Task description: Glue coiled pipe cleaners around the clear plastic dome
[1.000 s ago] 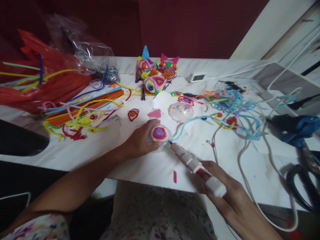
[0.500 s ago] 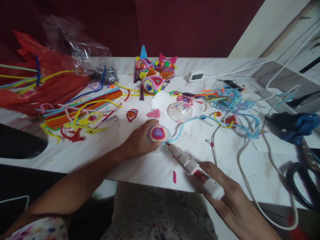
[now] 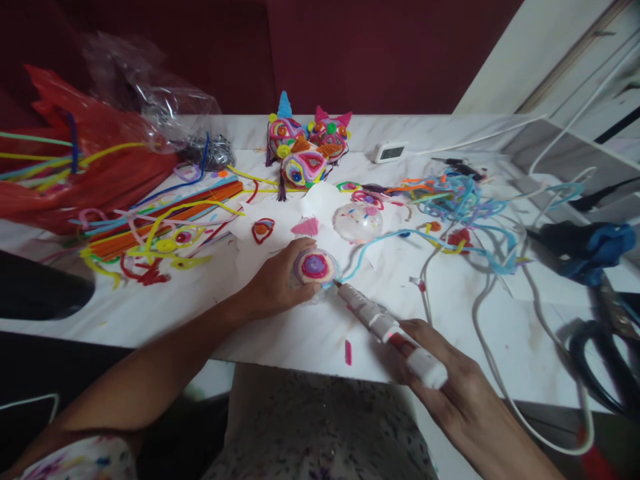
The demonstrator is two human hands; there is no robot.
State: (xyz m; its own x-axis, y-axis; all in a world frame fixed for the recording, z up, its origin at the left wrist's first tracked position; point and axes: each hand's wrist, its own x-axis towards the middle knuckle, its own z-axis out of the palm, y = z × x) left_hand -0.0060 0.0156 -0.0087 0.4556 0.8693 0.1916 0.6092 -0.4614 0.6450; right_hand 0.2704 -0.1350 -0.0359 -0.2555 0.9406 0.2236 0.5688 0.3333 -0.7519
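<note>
My left hand is closed around the side of a clear plastic dome covered by coiled pipe cleaners in purple, red and cream. In my right hand is a white glue gun, its nozzle at the dome's lower right edge. A light blue pipe cleaner runs from that edge toward the right. Behind the dome lie a pink fuzzy cone-shaped piece and a red-edged eye shape. A second clear dome with coloured specks rests to the right of them.
Three decorated pipe-cleaner heads stand at the back. Loose pipe cleaners and a red bag are on the left. A blue tangle, a white cord and scissors lie on the right.
The glue gun's nozzle has shifted slightly right and up along the dome's edge. My left hand keeps its hold on the dome in the same place.
</note>
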